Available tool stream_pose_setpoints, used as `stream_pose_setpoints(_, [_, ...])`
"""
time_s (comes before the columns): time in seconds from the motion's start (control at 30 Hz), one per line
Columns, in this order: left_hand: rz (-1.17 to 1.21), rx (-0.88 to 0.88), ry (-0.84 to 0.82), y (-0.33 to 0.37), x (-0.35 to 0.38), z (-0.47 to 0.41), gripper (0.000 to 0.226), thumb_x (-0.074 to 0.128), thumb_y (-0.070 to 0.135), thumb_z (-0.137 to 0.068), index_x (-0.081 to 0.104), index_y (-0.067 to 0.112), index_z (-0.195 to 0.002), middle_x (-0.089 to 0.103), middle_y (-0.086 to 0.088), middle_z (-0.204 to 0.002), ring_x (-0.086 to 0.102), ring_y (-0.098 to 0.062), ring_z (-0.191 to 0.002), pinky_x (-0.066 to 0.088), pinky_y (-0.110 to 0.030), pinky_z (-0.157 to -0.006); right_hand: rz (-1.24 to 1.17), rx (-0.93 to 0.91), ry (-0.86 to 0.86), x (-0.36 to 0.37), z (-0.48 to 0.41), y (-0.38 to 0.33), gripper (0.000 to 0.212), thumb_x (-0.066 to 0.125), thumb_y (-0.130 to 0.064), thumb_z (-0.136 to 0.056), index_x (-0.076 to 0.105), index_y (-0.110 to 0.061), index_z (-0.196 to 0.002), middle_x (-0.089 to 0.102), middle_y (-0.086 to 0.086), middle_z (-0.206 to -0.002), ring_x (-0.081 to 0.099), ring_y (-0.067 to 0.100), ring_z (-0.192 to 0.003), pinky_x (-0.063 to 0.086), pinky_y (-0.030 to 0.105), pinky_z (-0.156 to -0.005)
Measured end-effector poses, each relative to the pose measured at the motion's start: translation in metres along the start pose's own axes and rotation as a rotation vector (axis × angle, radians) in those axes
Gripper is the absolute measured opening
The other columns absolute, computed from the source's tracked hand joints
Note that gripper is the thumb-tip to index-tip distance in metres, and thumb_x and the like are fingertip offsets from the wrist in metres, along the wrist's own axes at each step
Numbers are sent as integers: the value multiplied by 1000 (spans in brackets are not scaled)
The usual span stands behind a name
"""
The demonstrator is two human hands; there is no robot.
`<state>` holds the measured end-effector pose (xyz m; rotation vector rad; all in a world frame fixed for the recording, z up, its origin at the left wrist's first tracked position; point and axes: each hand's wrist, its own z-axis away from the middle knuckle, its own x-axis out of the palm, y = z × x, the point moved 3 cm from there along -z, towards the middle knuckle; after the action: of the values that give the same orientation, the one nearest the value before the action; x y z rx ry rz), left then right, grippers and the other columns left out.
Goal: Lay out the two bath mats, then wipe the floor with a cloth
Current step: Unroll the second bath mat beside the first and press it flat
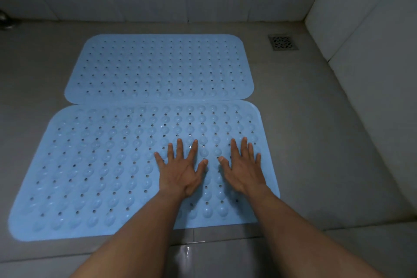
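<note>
Pressing flat on the near mat [94, 176], left hand [180, 171] and right hand [244, 170] spread their fingers, gripping nothing. Its far edge touches the far mat [158, 67].

Person's parts in view: two hands, two forearms. Left hand [180, 171] and right hand [243, 171] were bare from fingertips to wrist. Left forearm [140, 228] and right forearm [293, 225] were bare too, uncovered all the way from the near mat [90, 176] to the frame edge on the mat's camera side. Five digits showed on each hand. Nails looked short, and the thumbnails over the mat were the clearest. Tendon ridges showed on the back of the left hand. Forearms widened with distance from the mat. Finer detail was too soft to read.
</note>
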<state>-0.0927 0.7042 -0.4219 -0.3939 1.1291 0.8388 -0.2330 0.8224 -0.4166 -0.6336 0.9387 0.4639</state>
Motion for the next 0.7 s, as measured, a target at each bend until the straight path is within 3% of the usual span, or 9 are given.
stream_pose_setpoints(0.17, [25,52,81,7,-48,0,69,5,69,-96,-14,40,-156,-16,-7,-167,-19,-32,-152,-11,-65,-117,-1,-9,81,-47,1,-10,67,28,-50,-104,2,-22,-159,-10,13,-165,-9,28,-152,0,54,-121])
stream_pose_setpoints(0.5, [51,188,266,58,-218,-35,65,10,63,-100,-7,39,-158,-10,-7,-168,-14,-33,-153,-7,-65,-119,-12,-73,334,-214,-10,-36,65,40,-48,-101,20,-19,-156,18,15,-162,20,33,-148,27,51,-116])
stream_pose_setpoints(0.7, [38,241,325,102,-345,-21,62,13,59,-102,-1,37,-159,-6,-8,-168,-11,-34,-154,-5,-66,-118,-3,-65,428,-339,8,-51,66,40,-48,-100,21,-19,-156,13,15,-164,13,30,-151,20,54,-119])
